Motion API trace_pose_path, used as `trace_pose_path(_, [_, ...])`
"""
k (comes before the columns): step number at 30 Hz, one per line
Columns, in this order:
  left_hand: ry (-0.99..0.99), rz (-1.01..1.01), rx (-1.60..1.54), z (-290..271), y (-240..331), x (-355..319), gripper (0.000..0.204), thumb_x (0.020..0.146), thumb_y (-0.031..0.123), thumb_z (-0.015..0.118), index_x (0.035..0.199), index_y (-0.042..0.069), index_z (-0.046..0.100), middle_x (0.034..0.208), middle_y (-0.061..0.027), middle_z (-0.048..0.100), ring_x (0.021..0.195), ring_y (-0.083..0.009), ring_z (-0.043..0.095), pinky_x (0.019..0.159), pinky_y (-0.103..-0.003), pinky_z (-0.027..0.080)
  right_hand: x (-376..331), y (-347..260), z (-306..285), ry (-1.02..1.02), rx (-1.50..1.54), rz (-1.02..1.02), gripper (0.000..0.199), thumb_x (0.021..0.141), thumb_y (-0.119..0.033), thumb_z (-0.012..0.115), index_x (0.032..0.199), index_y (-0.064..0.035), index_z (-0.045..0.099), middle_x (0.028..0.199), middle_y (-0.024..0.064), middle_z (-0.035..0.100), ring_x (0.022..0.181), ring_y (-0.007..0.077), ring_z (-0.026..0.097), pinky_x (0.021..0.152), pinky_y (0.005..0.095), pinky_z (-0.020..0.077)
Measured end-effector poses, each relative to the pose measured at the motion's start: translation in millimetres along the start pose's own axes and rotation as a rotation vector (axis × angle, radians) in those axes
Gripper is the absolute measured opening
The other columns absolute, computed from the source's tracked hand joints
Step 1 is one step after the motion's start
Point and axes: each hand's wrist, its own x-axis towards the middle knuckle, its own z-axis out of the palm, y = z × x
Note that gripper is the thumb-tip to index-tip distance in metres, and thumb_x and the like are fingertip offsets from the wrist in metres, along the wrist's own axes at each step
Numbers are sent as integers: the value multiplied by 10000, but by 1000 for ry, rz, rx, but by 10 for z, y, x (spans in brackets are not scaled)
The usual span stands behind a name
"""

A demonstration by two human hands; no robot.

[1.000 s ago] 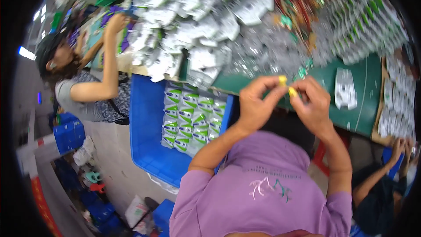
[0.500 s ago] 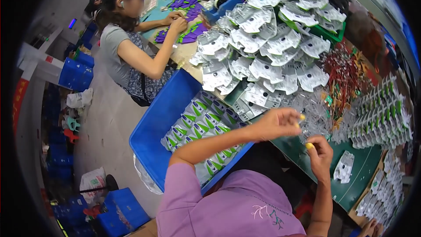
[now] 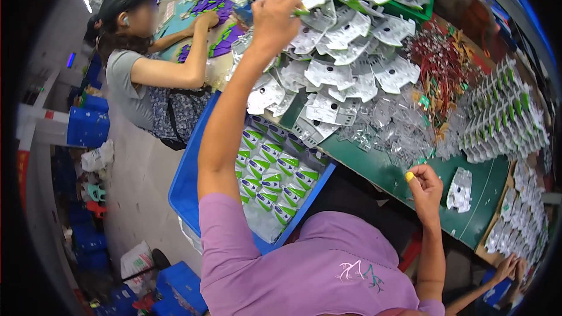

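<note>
My left hand point(image 3: 275, 23) is stretched far out over a heap of silver-grey plastic shells point(image 3: 333, 76). Its bent fingers, one tip covered in yellow, close on the edge of a silver plastic shell point(image 3: 315, 2) at the upper left of the heap; the grip is partly hidden. Over the front edge of the green table point(image 3: 383, 169) is my right hand point(image 3: 426, 192), fingers curled in, a yellow cover on the thumb. Nothing shows in it. To its right a single silver shell point(image 3: 459, 190) lies on the table.
Clear plastic pieces point(image 3: 389, 126) and red wires point(image 3: 436, 70) lie beyond my right hand. Stacked green-and-silver parts point(image 3: 503, 117) stand at right. A blue bin point(image 3: 196, 184) of bagged parts is at my left. A co-worker point(image 3: 146, 76) sits farther left; another person's hands point(image 3: 510, 269) show lower right.
My left hand has moved from near my right hand, away and to the left, up to the heap of shells. The right hand stays near the table edge, and the view has shifted slightly.
</note>
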Motion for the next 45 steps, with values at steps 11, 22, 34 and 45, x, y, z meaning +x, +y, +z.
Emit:
trace_pose_path(11, [-161, 313, -586, -424, 1872, -1524, 252, 672, 14, 617, 910, 72, 556, 914, -107, 600, 898, -287, 595, 839, -418, 459, -168, 132, -384, 49, -116, -3, 72, 841, -7, 556, 911, -3, 574, 680, -59, 462, 543, 1, 350, 485, 186, 260])
trace_pose_path(22, [-367, 261, -628, -101, 2484, -2280, 142, 669, 22, 583, 806, 55, 564, 894, -86, 574, 936, -250, 577, 872, -407, 452, -65, 240, 279, -88, -912, -694, 154, 695, -36, 612, 786, -37, 488, 748, 82, 472, 674, 223, 562, 522, 345, 459])
trace_pose_path(34, [-271, -334, -630, 193, 2161, -1752, 116, 749, 0, 671, 833, 17, 595, 804, -115, 610, 767, -258, 604, 644, -339, 476, -172, 224, 295, -224, -1031, -581, 292, 704, 2, 571, 996, -4, 566, 937, 90, 570, 746, 239, 612, 593, 351, 497])
trace_pose_path(45, [-303, -218, -548, 128, 2035, -1855, 166, 782, -32, 613, 941, 10, 587, 856, -122, 620, 777, -292, 596, 680, -370, 477, -154, 219, 239, -197, -1008, -611, 250, 699, -15, 578, 948, -7, 579, 873, 76, 542, 690, 219, 590, 576, 341, 492])
